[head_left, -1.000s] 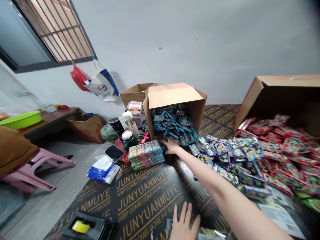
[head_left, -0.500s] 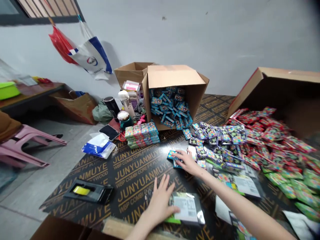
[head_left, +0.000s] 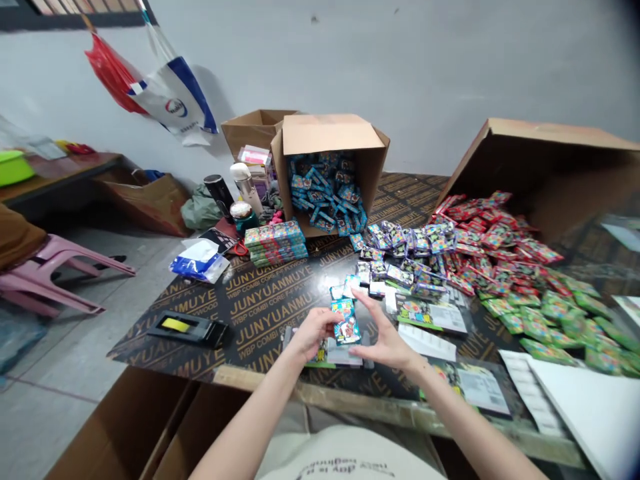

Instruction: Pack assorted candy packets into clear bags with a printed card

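My left hand (head_left: 316,332) pinches a small blue printed packet (head_left: 346,323) between thumb and fingers, holding it above the table. Close on its right side is my right hand (head_left: 385,337), thumb and fingers spread apart with nothing gripped. Whether its fingertips graze the packet I cannot tell. Below both hands lies a clear plastic bag with a green and white printed insert (head_left: 327,355), partly covered by them. Just beyond my fingers, another small blue packet (head_left: 338,291) rests on the dark table.
A carton (head_left: 327,130) spills blue packets. Purple packets (head_left: 400,273), red packets (head_left: 500,247) and green packets (head_left: 555,320) are heaped to the right, before a second carton (head_left: 535,137). A stack of printed packs (head_left: 276,243), bottles (head_left: 245,187) and a black tape dispenser (head_left: 187,328) stand left.
My left hand has lifted off the plastic bag and now holds a blue packet. My right hand has drawn back from the blue packets toward me. The view has tilted down.
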`<state>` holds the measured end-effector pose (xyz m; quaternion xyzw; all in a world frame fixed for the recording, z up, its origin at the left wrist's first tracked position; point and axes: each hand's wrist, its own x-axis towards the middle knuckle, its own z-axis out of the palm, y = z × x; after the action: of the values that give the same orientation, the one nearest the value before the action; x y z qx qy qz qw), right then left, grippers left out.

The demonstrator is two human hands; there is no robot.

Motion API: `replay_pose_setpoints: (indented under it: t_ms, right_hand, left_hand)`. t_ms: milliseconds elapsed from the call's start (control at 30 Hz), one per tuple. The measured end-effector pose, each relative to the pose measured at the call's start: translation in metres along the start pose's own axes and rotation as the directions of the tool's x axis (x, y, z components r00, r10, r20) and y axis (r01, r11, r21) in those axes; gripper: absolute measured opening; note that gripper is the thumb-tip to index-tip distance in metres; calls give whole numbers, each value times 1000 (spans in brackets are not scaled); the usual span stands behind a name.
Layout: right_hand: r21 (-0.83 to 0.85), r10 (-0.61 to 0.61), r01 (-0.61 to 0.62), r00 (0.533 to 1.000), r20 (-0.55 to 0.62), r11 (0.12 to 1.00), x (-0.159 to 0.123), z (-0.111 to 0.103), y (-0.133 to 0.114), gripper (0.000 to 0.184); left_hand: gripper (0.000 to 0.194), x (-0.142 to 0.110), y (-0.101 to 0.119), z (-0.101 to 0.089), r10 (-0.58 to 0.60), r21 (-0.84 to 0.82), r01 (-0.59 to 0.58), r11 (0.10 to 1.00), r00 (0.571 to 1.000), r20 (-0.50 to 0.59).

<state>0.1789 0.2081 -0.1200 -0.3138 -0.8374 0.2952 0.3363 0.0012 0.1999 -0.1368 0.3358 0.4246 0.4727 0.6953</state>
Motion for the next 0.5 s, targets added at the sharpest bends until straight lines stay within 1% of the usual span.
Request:
replay_pose_setpoints:
  t_ms: [67,100,133,167,200,233,267,300,333,367,400,433,467,500]
  right_hand:
    - [8,6,-6,1000,7,1000,-9,-8,-2,83]
    - [-7,17,-17,1000,-11,1000,-13,-11,-2,82]
    - [-28,39,-40,998,-40,999,-16,-14,-2,82]
    - [-40,72,-75,994,-77,996,-18,-15,-1,83]
    - [-31,117,-121,988,-105,992,-21,-16,0,84]
    - [7,173,-173,979,-104,985,-23,-17,3,84]
    - [71,230,-225,971,-64,972,-26,-17,6,82]
    - [146,277,-275,961,6,950,-28,-18,9,80]
    - [208,304,-314,949,79,926,-31,-18,11,77]
    - [239,311,-332,942,122,912,-33,-18,13,77]
    - [231,304,-325,945,122,917,-36,-18,14,81]
    - [186,281,-292,956,80,938,-38,-18,12,88]
    - [114,238,-239,971,22,964,-40,-19,10,95]
    - [31,175,-174,984,-22,984,-42,-19,6,100]
  left_hand:
    - [30,-7,-5,6,-35,27,34,999,998,55]
    - [35,-11,-6,9,-11,56,8,998,998,62]
    - [42,-15,-6,12,55,111,-62,992,997,62]
    - [51,-19,-5,15,157,205,-169,964,985,77]
    - [59,-23,-4,18,275,328,-298,896,954,117]
    - [62,-28,-3,21,381,458,-421,783,907,180]
    - [60,-31,-1,24,449,567,-507,650,857,252]
    - [50,-33,-1,26,481,644,-546,535,824,300]
    - [36,-34,-1,28,487,692,-540,479,819,303]
    - [22,-34,-2,29,479,710,-500,496,840,257]
    - [15,-32,-4,30,447,690,-437,576,876,182]
    - [16,-30,-7,30,381,631,-359,688,919,107]
    - [20,-27,-10,29,289,544,-271,794,956,54]
    - [24,-24,-14,28,192,449,-187,874,981,33]
